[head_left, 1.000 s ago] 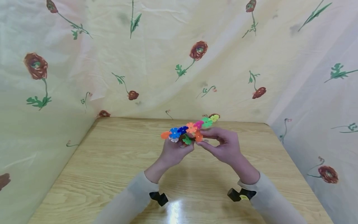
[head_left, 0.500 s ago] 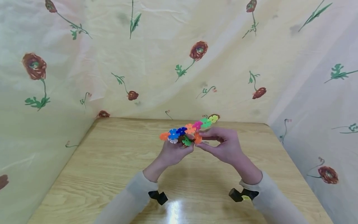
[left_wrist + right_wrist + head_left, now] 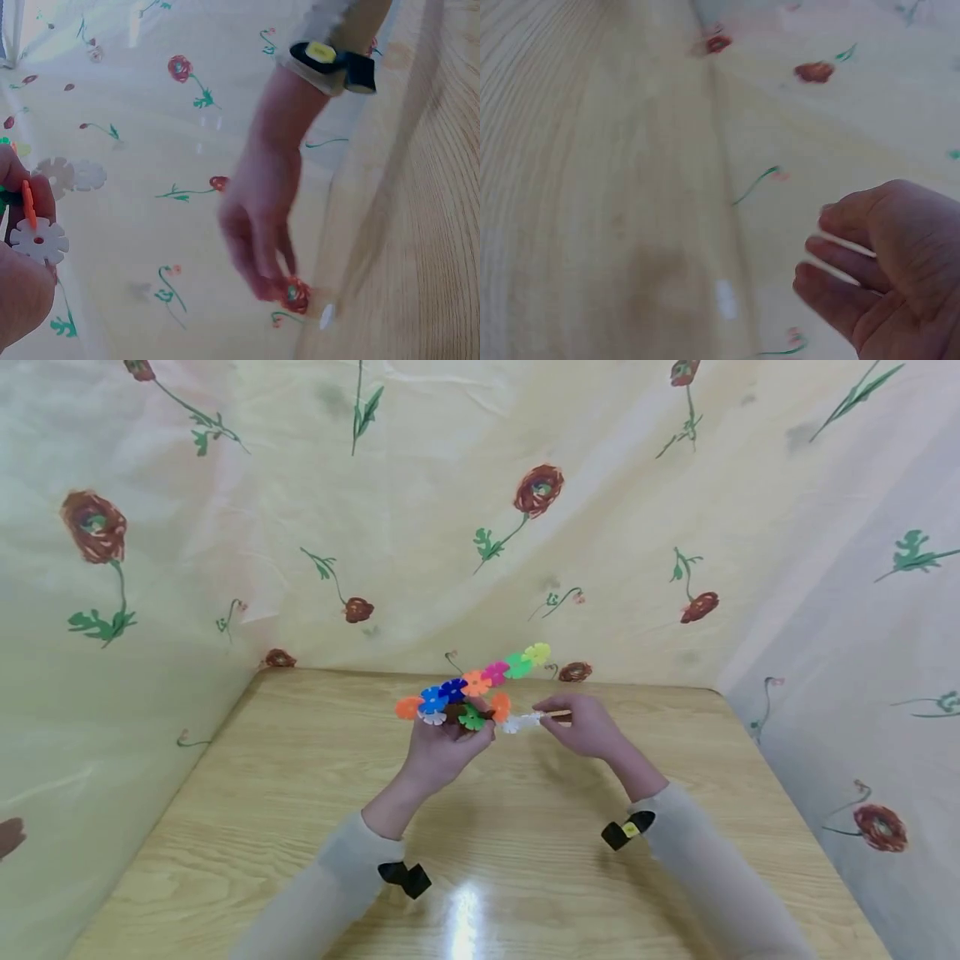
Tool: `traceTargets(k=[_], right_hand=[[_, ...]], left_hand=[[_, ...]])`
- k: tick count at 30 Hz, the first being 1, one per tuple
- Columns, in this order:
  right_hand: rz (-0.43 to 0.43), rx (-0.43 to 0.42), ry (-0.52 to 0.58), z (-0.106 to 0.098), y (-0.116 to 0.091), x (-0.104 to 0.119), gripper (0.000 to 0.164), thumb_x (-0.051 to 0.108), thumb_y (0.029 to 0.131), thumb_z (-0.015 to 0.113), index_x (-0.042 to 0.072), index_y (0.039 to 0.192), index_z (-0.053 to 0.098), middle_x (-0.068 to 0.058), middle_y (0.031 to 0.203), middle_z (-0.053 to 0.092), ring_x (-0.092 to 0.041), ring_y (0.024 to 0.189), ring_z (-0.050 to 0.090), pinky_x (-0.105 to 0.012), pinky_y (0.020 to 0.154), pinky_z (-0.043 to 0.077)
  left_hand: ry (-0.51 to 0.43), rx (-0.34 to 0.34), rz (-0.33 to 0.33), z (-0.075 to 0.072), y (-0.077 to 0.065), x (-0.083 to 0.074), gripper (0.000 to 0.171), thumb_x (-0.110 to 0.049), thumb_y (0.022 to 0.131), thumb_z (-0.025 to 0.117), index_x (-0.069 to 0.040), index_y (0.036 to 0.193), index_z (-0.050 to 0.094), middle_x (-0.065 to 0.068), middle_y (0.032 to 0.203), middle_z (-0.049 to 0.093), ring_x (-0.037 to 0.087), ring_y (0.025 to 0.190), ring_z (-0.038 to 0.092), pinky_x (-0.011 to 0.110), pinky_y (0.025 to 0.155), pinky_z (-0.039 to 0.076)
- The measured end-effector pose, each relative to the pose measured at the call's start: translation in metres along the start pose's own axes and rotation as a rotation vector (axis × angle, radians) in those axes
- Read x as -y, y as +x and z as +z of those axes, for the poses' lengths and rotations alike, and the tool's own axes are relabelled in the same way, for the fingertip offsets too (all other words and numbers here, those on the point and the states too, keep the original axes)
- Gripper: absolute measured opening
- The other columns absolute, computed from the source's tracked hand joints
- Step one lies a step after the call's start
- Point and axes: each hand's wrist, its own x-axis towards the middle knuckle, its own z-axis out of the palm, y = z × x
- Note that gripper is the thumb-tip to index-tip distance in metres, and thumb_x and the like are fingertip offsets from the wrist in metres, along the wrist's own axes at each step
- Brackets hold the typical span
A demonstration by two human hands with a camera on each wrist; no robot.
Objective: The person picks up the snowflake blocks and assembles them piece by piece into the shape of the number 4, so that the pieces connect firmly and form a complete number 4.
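Observation:
My left hand [image 3: 438, 760] holds a joined cluster of flower-shaped plastic discs [image 3: 476, 683] above the table. A slanting row of yellow, green, pink, orange and blue discs tops it; a green disc [image 3: 472, 718] sits lower, by the thumb. In the left wrist view, a white disc [image 3: 40, 241] is joined to an orange disc [image 3: 28, 204], and two more pale discs [image 3: 56, 177] stick out beyond the fingers. To the right, my right hand [image 3: 588, 727] hovers apart from the cluster, its fingers bent loosely. The right wrist view shows nothing between those fingers [image 3: 844, 217].
The wood-grain table [image 3: 300, 793] spreads below both hands. Flower-printed cloth [image 3: 420, 527] hangs behind it and along both sides. One small white spot [image 3: 327, 316], perhaps glare, shows on the table near its back edge.
My right hand has let go of the orange disc side of the cluster and drawn off to the right. The left hand and cluster have shifted left and slightly up, exposing white discs.

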Motion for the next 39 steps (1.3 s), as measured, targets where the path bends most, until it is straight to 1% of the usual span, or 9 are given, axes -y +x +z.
traceTargets(k=[4, 8, 11, 15, 19, 24, 32, 36, 39], right_hand=[[0.038, 0.129, -0.115, 0.019, 0.008, -0.021, 0.038, 0.011, 0.102, 0.065, -0.004, 0.137, 0.067, -0.028, 0.143, 0.065, -0.048, 0.134, 0.062, -0.059, 0.110, 0.054], [0.019, 0.229, -0.248, 0.032, 0.008, -0.031, 0.046, 0.010, 0.101, 0.063, -0.008, 0.142, 0.060, -0.035, 0.151, 0.055, -0.053, 0.142, 0.052, -0.064, 0.121, 0.041], [-0.003, 0.238, -0.323, 0.037, 0.005, -0.034, 0.042, 0.007, 0.099, 0.063, -0.009, 0.138, 0.062, -0.034, 0.145, 0.060, -0.053, 0.138, 0.056, -0.064, 0.121, 0.041], [0.012, 0.168, -0.360, 0.036, 0.002, -0.032, 0.026, 0.006, 0.096, 0.068, -0.006, 0.118, 0.075, -0.025, 0.119, 0.076, -0.043, 0.117, 0.070, -0.056, 0.108, 0.055], [0.065, 0.131, -0.326, 0.032, -0.002, -0.026, 0.013, 0.000, 0.089, 0.070, -0.001, 0.096, 0.081, -0.015, 0.095, 0.080, -0.031, 0.093, 0.076, -0.047, 0.087, 0.064], [0.122, 0.129, -0.230, 0.029, -0.008, -0.029, 0.011, -0.004, 0.084, 0.073, 0.002, 0.092, 0.077, -0.010, 0.087, 0.075, -0.021, 0.080, 0.067, -0.037, 0.074, 0.060], [0.139, 0.118, -0.171, 0.023, -0.017, -0.039, 0.010, 0.000, 0.085, 0.076, 0.007, 0.092, 0.073, -0.005, 0.084, 0.066, -0.016, 0.077, 0.058, -0.029, 0.069, 0.048], [0.156, 0.083, -0.141, 0.018, -0.022, -0.035, 0.008, 0.002, 0.090, 0.072, 0.007, 0.094, 0.075, -0.004, 0.085, 0.070, -0.015, 0.078, 0.061, -0.028, 0.069, 0.052], [0.168, 0.008, -0.104, 0.010, -0.024, -0.026, 0.007, 0.005, 0.094, 0.073, 0.006, 0.100, 0.078, -0.006, 0.089, 0.075, -0.017, 0.081, 0.068, -0.032, 0.074, 0.059]], left_hand=[[0.005, 0.009, -0.003, -0.002, 0.000, -0.002, 0.019, 0.009, 0.087, 0.072, 0.014, 0.104, 0.064, 0.035, 0.098, 0.067, -0.002, 0.082, 0.070, 0.016, 0.076, 0.061], [-0.010, 0.016, -0.034, -0.004, -0.001, -0.003, 0.020, 0.009, 0.088, 0.072, 0.015, 0.105, 0.063, 0.033, 0.100, 0.068, -0.002, 0.081, 0.071, 0.017, 0.078, 0.062], [-0.031, 0.017, -0.058, -0.004, -0.002, -0.003, 0.020, 0.010, 0.087, 0.071, 0.016, 0.105, 0.063, 0.029, 0.099, 0.069, -0.001, 0.081, 0.072, 0.017, 0.078, 0.062], [-0.033, 0.015, -0.067, -0.003, -0.002, -0.003, 0.021, 0.009, 0.087, 0.071, 0.016, 0.105, 0.062, 0.030, 0.099, 0.068, -0.002, 0.079, 0.071, 0.017, 0.077, 0.062], [-0.021, 0.009, -0.047, -0.001, -0.002, -0.003, 0.020, 0.008, 0.087, 0.071, 0.015, 0.104, 0.062, 0.030, 0.097, 0.067, -0.003, 0.077, 0.071, 0.017, 0.076, 0.062], [-0.018, 0.016, -0.014, 0.001, -0.003, -0.004, 0.019, 0.009, 0.088, 0.071, 0.015, 0.103, 0.062, 0.033, 0.097, 0.066, -0.003, 0.077, 0.071, 0.017, 0.075, 0.062], [-0.066, 0.032, -0.024, 0.002, -0.004, -0.003, 0.020, 0.012, 0.088, 0.070, 0.016, 0.105, 0.061, 0.026, 0.096, 0.068, 0.000, 0.079, 0.072, 0.018, 0.077, 0.062], [-0.087, 0.035, -0.037, 0.002, -0.004, -0.002, 0.020, 0.012, 0.087, 0.070, 0.017, 0.104, 0.061, 0.019, 0.096, 0.071, 0.001, 0.077, 0.073, 0.019, 0.077, 0.063], [-0.080, 0.038, -0.033, 0.003, -0.004, -0.002, 0.020, 0.013, 0.087, 0.070, 0.017, 0.105, 0.061, 0.027, 0.098, 0.070, 0.000, 0.077, 0.073, 0.019, 0.078, 0.063]])
